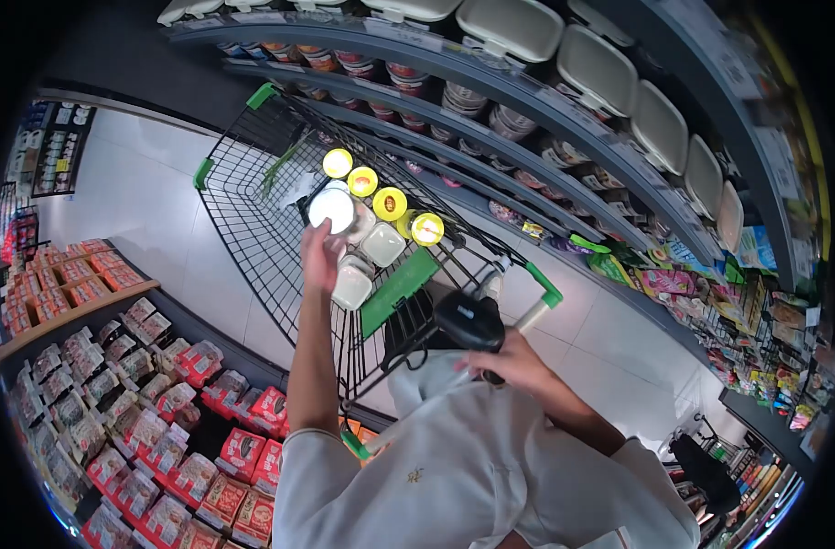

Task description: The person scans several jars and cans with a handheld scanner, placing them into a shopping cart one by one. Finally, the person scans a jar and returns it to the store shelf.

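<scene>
My left hand (pixel 320 259) reaches into the shopping cart (pixel 243 210), with its fingers on a round white-lidded tub (pixel 331 210). Beside that tub stands a row of yellow-lidded containers, the nearest being a yellow-lidded tub (pixel 427 229). Closer to me in the cart lie rectangular white-lidded containers, among them a white box (pixel 352 285). My right hand (pixel 518 362) is closed round the cart handle (pixel 533 317), beside a black device (pixel 469 320) that partly covers the bar.
Shelves (pixel 527 87) of cups and lidded boxes run along the cart's right side. At left, a display (pixel 152 421) holds many red and white packs, with orange boxes (pixel 74 270) beyond. Pale floor tiles (pixel 143 183) show around the cart. Bagged goods (pixel 673 279) hang at right.
</scene>
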{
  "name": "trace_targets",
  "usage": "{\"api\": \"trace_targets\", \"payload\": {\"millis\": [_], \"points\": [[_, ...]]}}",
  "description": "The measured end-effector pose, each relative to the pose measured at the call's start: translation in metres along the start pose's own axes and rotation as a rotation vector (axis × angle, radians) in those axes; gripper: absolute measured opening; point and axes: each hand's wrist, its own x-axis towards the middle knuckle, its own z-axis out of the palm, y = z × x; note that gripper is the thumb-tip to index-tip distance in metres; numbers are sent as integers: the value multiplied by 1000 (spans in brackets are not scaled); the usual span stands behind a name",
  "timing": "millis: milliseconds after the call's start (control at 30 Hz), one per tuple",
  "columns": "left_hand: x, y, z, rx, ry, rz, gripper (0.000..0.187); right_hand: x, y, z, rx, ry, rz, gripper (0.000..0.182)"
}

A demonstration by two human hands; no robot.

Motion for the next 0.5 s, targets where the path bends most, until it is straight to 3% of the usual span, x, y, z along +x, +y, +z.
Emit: {"api": "trace_targets", "payload": {"millis": [67, 200, 333, 500], "points": [[76, -30, -66, 59, 222, 28, 55, 11, 4, 10, -166, -17, 86, 43], [173, -52, -131, 291, 429, 6, 72, 24, 15, 17, -109, -83, 153, 47], [218, -62, -145, 259, 530, -49, 62, 33, 18, 20, -109, -47, 153, 50], [238, -69, -151, 130, 307, -164, 46, 45, 22, 23, -197, -50, 143, 47]]}}
